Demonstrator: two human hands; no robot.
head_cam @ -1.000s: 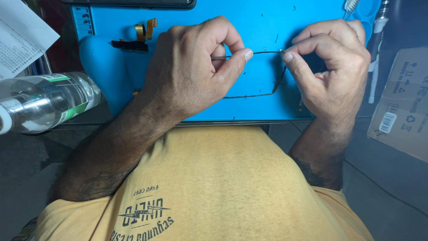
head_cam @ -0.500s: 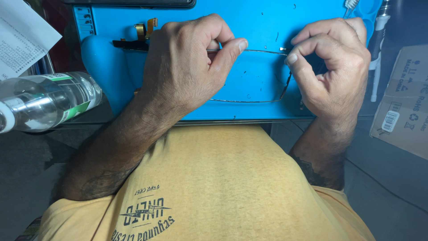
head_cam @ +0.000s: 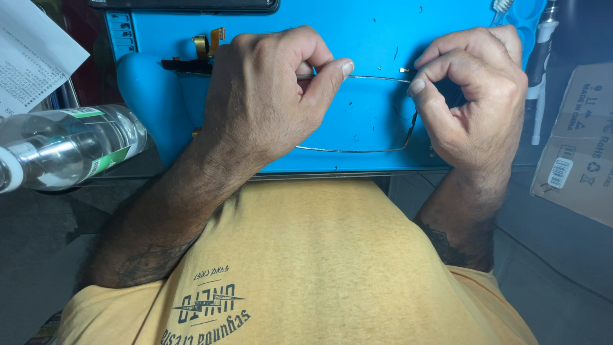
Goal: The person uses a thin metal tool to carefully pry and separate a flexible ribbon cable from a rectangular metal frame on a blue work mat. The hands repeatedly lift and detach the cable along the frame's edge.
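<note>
Surface: a bright blue work mat (head_cam: pixel 357 38) lies on a dark desk, seen from above; its near edge is just in front of the person's yellow shirt (head_cam: pixel 319 255).
Left hand: the left hand (head_cam: pixel 268 96) is closed in a pinch, thumb and forefinger gripping the thin cable (head_cam: pixel 377 78) at its left end.
Right hand: the right hand (head_cam: pixel 472 96) is also closed in a pinch, holding the same cable near its small metal connector tip, above the mat.
Thin cable: it runs almost straight between the two hands, then bends down beside the right hand and comes back to the left along the near part of the mat, making an open loop.
In the way: the left hand covers where the lower end of the cable finishes, so I cannot tell it.
Bottle: a clear plastic bottle (head_cam: pixel 64 147) with a green and white label lies on its side left of the mat; what it holds cannot be told.
Paper: a printed sheet (head_cam: pixel 32 57) is at the upper left corner.
Cardboard box: a brown cardboard box (head_cam: pixel 575 153) stands at the right, apart from the mat.
Small parts: a black part with an orange flex strip (head_cam: pixel 204 51) rests on the mat behind the left hand.
White tool: a slim white tool (head_cam: pixel 539 96) lies along the right edge of the mat.
</note>
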